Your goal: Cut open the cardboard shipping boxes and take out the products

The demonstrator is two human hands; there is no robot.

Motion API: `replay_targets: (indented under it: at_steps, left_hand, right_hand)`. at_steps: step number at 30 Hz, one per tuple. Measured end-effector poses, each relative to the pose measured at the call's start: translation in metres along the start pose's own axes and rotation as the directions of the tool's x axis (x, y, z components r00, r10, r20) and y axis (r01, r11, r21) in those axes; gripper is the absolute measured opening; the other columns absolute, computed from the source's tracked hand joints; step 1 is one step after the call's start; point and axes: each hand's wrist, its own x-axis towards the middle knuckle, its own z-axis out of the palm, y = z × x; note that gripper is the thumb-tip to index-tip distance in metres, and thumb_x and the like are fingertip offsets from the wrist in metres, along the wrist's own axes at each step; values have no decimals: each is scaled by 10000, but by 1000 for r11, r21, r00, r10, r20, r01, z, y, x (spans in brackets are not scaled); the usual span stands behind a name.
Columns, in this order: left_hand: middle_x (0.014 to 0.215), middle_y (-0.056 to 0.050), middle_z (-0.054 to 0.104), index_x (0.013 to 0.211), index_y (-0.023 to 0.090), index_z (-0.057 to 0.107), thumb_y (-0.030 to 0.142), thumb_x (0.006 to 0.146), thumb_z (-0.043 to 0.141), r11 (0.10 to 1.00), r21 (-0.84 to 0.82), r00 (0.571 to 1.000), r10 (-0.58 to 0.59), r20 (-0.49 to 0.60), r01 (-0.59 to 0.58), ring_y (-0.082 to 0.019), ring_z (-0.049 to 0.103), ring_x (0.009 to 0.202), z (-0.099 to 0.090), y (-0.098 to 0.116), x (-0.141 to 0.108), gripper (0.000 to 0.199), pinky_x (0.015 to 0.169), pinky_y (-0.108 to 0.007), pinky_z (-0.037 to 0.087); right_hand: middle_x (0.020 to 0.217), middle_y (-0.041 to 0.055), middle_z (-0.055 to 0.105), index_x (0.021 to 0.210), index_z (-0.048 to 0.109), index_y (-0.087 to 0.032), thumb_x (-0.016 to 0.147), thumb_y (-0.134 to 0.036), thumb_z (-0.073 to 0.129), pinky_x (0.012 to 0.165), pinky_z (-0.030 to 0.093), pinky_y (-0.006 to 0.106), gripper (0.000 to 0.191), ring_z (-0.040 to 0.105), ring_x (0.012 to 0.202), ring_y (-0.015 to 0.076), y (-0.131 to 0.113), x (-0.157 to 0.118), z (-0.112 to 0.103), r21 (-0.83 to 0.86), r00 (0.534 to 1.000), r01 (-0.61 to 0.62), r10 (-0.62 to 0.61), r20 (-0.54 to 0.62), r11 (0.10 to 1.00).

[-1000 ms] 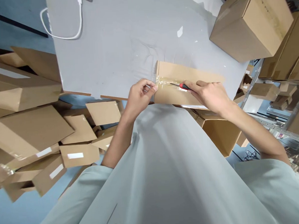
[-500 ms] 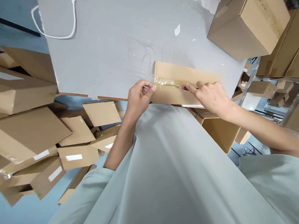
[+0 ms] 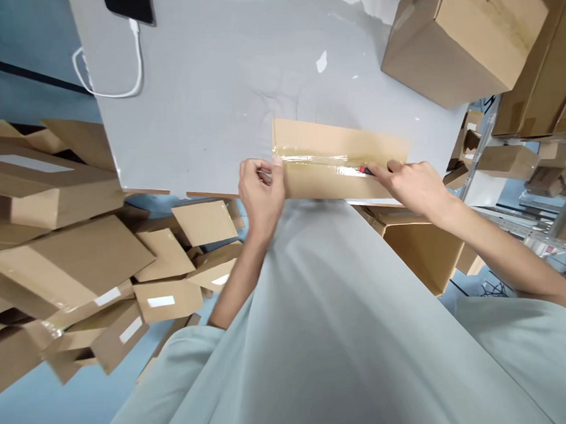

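Observation:
A flat, long cardboard box [image 3: 329, 187] lies at the front edge of the grey table, with clear tape [image 3: 316, 159] along its middle seam. My left hand [image 3: 263, 191] is closed at the box's left end, thumb and curled fingers pinching its edge. In my right hand [image 3: 412, 186] is a box cutter [image 3: 365, 170] with a red and black tip; most of it is hidden in the palm. The forefinger points along the cutter, whose tip is over the tape toward the box's right half.
On the grey table [image 3: 187, 103] are a larger closed carton [image 3: 464, 44], a paper scrap [image 3: 321, 62] and a phone [image 3: 132, 5] with a white cable [image 3: 138, 74]. Opened cartons [image 3: 76, 254] pile up on the floor at left. An open carton [image 3: 422, 249] stands below right; shelving [image 3: 479, 157] holds more boxes.
My right hand and the cutter have moved right along the taped seam. My left hand still grips the box's left end. The view has shifted slightly, showing more of the phone.

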Motion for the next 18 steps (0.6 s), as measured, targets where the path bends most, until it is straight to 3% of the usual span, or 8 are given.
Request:
replay_targets:
  at_steps: [3,7,13,18]
  left_hand:
    - [987,-16,505,897,274,419,449,1041,794,999,41,994,7,-111,-3,-227,535,935,18,5,-7,439,982,-403,510]
    - [960,-5,419,847,285,324,355,1030,775,997,78,979,14,-201,1,-227,508,960,33,3,-3,492,1006,-403,498]
    - [928,-9,405,829,286,248,192,984,668,993,115,962,7,-273,25,-228,522,987,40,1,0,458,1025,-412,517]
    - [914,-14,428,824,284,240,131,924,626,988,155,946,44,-320,6,-231,549,984,40,2,-5,427,1013,-414,535]
  right_hand:
    - [1175,165,806,1792,404,-254,1065,-139,522,639,304,346,746,673,729,227,1,-2,13,13,1000,13,-13,7,1000]
    - [1165,158,809,1803,400,-277,1123,-207,502,666,321,345,691,689,744,238,1,-3,16,60,1000,4,-3,-23,998]
    - [1145,149,826,1769,472,-310,1173,-218,400,700,310,350,607,710,797,254,-15,13,-14,134,992,114,-106,-68,984]
    - [1219,201,811,1781,438,-253,1154,-160,381,702,301,346,636,741,844,260,-29,37,-34,110,980,201,-198,-33,973]
